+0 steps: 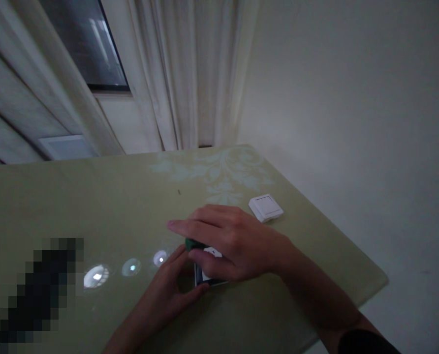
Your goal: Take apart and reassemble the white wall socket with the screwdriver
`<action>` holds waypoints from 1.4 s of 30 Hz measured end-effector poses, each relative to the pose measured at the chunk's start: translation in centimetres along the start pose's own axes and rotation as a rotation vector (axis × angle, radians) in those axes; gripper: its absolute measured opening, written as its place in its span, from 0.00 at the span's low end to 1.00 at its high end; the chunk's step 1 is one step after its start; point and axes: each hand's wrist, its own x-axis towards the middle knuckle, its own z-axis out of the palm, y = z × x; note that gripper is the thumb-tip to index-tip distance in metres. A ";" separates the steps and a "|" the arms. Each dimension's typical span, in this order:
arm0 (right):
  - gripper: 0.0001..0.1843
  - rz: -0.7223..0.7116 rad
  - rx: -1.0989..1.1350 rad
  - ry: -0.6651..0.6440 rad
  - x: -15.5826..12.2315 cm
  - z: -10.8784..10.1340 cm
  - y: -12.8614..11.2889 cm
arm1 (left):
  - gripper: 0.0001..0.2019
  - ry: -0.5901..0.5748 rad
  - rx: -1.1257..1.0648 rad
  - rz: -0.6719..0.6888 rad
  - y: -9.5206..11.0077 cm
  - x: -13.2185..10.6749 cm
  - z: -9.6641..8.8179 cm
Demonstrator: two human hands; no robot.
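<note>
My right hand (234, 241) is closed, thumb and fingers pinching a small green object (193, 244), perhaps a tool handle; most of it is hidden. It is over a small square piece with a white middle (212, 251) and a dark border, lying on the table and largely covered by this hand. My left hand (173, 282) grips the piece's left side, thumb at the near edge and fingers at the far side. Beyond my right wrist, to the right, lies a white wall switch (266, 207), face up and apart from both hands.
The glossy pale-green table (123, 196) has a leaf pattern and bright light reflections. A tiny dark bit, perhaps a screw (179, 191), lies beyond my hands. A pixelated dark shape (38, 295) is at left. Curtains (182, 73) hang behind; a white wall (352, 123) runs along the right.
</note>
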 end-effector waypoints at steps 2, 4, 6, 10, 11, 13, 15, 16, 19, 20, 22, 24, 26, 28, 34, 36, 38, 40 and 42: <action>0.21 0.000 0.087 -0.042 0.0 -0.1 0.1 | 0.21 -0.030 0.021 0.004 -0.2 -0.1 0.1; 0.17 -0.016 0.038 -0.015 0.1 -0.2 0.4 | 0.23 -0.035 0.027 0.001 -0.4 -0.2 0.1; 0.17 -0.028 -0.075 0.040 0.1 -0.1 0.7 | 0.23 -0.023 0.030 0.002 -0.6 -0.3 0.1; 0.22 0.003 0.008 -0.017 0.1 0.0 0.7 | 0.24 -0.025 0.041 0.000 -0.8 -0.3 -0.2; 0.25 0.014 0.065 -0.052 0.1 0.0 0.7 | 0.24 -0.027 0.041 -0.003 -0.9 -0.2 -0.2; 0.25 0.033 0.081 -0.072 0.1 0.3 0.6 | 0.25 -0.026 0.047 -0.008 -1.0 -0.3 -0.3; 0.22 0.036 -0.015 -0.016 0.1 0.7 0.6 | 0.24 -0.007 0.064 -0.015 -1.1 -0.3 -0.3; 0.22 0.033 -0.054 0.016 0.1 0.8 0.6 | 0.23 0.003 0.068 -0.014 -1.1 -0.4 -0.3; 0.22 0.021 0.050 0.017 0.1 0.9 0.8 | 0.21 -0.004 0.040 -0.005 -1.1 -0.3 -0.2; 0.22 0.020 0.128 -0.011 0.1 0.8 0.9 | 0.22 -0.012 0.026 -0.001 -1.1 -0.3 -0.2; 0.23 0.021 0.214 -0.037 0.1 0.7 1.0 | 0.24 -0.025 0.017 -0.005 -1.2 -0.2 -0.2; 0.20 0.036 0.159 -0.005 0.0 0.8 1.0 | 0.25 -0.017 0.027 -0.006 -1.1 -0.1 -0.2; 0.21 0.048 0.084 0.032 0.0 0.9 0.9 | 0.24 0.000 0.039 0.001 -1.0 -0.1 -0.3; 0.22 0.045 0.123 0.004 0.1 0.9 0.7 | 0.21 0.007 0.043 0.008 -0.9 -0.2 -0.3; 0.18 0.045 0.143 -0.012 0.0 0.8 0.2 | 0.18 0.027 0.108 0.005 -1.4 -0.5 -0.2; 0.19 0.082 0.102 -0.004 0.0 0.7 0.3 | 0.20 0.025 0.100 -0.002 -1.4 -0.5 -0.1; 0.22 0.096 0.203 -0.042 0.0 0.4 0.4 | 0.20 0.011 0.068 -0.004 -1.3 -0.3 -0.1; 0.25 0.096 0.341 -0.089 0.0 0.0 0.5 | 0.20 -0.009 0.031 -0.006 -1.0 -0.1 -0.2; 0.22 0.104 0.386 -0.089 0.0 -0.2 0.5 | 0.20 -0.012 0.013 -0.007 -0.8 0.0 -0.3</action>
